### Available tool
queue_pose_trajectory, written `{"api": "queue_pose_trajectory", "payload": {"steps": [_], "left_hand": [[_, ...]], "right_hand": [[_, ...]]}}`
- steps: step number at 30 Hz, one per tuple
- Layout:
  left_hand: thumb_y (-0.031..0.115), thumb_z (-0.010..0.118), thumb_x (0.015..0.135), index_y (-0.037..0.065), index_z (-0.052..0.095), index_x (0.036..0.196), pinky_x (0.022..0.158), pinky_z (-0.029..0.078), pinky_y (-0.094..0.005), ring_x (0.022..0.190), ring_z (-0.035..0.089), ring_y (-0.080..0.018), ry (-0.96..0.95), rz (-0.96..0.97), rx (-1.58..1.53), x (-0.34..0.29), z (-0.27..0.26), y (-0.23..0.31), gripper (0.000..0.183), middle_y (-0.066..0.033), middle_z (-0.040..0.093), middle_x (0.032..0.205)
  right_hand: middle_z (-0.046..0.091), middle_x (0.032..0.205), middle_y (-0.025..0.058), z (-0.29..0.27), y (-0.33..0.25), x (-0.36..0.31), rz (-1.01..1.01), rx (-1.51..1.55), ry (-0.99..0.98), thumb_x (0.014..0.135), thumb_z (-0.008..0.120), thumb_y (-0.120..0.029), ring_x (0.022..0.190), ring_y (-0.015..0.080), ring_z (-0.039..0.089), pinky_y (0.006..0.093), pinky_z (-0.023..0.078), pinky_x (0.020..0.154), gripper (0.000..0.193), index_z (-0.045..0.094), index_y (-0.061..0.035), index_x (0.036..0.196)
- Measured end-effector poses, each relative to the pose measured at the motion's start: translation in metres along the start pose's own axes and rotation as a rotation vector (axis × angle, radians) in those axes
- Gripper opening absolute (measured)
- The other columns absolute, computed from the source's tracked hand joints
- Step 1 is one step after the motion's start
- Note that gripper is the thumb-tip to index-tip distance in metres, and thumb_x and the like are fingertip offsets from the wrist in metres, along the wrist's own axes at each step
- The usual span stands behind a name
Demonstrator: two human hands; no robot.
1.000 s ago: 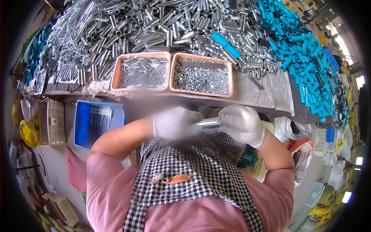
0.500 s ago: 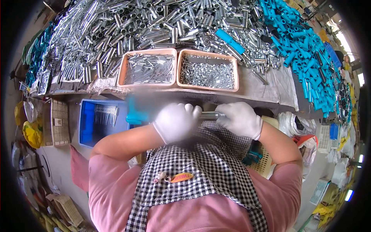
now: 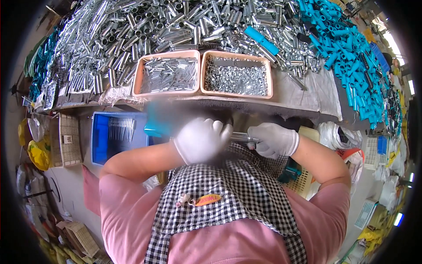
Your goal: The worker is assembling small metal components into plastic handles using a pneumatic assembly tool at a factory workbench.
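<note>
In front of my chest, a shiny metal tube point(image 3: 241, 137) lies roughly level between my white-gloved hands. My left hand point(image 3: 201, 140) is closed round its left part. At the tube's right end, the fingers of my right hand point(image 3: 273, 140) are bent and pressed together on it, the thumb near its tip. Left of my left hand a teal piece point(image 3: 157, 125) shows, partly lost in a grey smear; whether it joins the tube cannot be seen. Beyond my hands, the bench edge carries a tray of thin metal pins point(image 3: 170, 75) and a tray of small metal parts point(image 3: 236, 80).
A heap of metal tubes point(image 3: 154, 28) covers the bench behind the trays, with teal sleeves point(image 3: 351, 66) piled at right. Below the edge at left stand a blue bin point(image 3: 100, 138) holding metal rods and a beige crate point(image 3: 68, 141). A cream basket point(image 3: 303, 182) is beside my right arm.
My right hand has shifted slightly right and down, and its fingers have turned along the tube's end. My left hand has stayed nearly in place round the tube.
</note>
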State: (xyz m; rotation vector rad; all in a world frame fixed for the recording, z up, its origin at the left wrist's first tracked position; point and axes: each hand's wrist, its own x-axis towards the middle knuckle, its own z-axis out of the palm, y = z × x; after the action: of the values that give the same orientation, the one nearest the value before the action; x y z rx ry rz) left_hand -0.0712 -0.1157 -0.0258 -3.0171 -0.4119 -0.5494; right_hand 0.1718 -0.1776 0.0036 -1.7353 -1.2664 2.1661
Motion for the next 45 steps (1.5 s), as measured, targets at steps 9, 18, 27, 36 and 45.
{"api": "queue_pose_trajectory", "payload": {"steps": [9,18,27,36,45], "left_hand": [[0.033,0.071,0.082,0.007,0.064,0.107,0.056,0.051,-0.0435,0.064,0.064,-0.0317,-0.277,-0.243,-0.57,-0.006,0.002,-0.013,0.036,-0.0135,0.062,0.072],[0.033,0.072,0.081,0.007,0.062,0.107,0.055,0.051,-0.0432,0.061,0.063,-0.0317,-0.227,-0.208,-0.451,-0.01,0.0,-0.013,0.038,-0.0134,0.06,0.071],[0.032,0.07,0.083,0.005,0.062,0.105,0.054,0.051,-0.0446,0.061,0.063,-0.0327,-0.19,-0.216,-0.414,-0.006,0.003,-0.009,0.036,-0.0144,0.06,0.069],[0.033,0.07,0.083,0.006,0.063,0.104,0.053,0.05,-0.0442,0.059,0.063,-0.0328,-0.19,-0.221,-0.405,-0.006,0.001,-0.011,0.035,-0.014,0.06,0.068],[0.034,0.07,0.083,0.006,0.063,0.105,0.055,0.051,-0.0444,0.061,0.064,-0.033,-0.19,-0.223,-0.404,-0.006,0.001,-0.01,0.036,-0.014,0.06,0.07]], "right_hand": [[0.067,0.078,0.015,0.008,0.014,0.006,-0.984,-0.798,0.622,0.079,0.076,-0.022,0.074,0.0243,0.068,0.035,0.055,0.072,0.041,0.061,0.0021,0.108],[0.067,0.075,0.016,0.016,0.018,0.013,-0.985,-0.672,0.704,0.087,0.07,-0.035,0.062,0.0354,0.065,0.0401,0.053,0.06,0.036,0.065,-0.0004,0.095],[0.068,0.078,0.0164,0.012,0.021,0.003,-0.746,-0.682,0.665,0.079,0.076,-0.036,0.067,0.0312,0.068,0.0379,0.054,0.064,0.043,0.064,0.0019,0.094],[0.066,0.072,0.0149,0.007,0.023,0.001,-0.641,-0.355,0.453,0.092,0.065,-0.041,0.064,0.0302,0.066,0.034,0.053,0.061,0.04,0.067,-0.0012,0.092],[0.067,0.079,0.0149,0.003,0.018,0.001,-0.076,0.017,0.243,0.074,0.079,-0.034,0.069,0.0344,0.066,0.0369,0.054,0.064,0.041,0.065,-0.0009,0.093]]}}
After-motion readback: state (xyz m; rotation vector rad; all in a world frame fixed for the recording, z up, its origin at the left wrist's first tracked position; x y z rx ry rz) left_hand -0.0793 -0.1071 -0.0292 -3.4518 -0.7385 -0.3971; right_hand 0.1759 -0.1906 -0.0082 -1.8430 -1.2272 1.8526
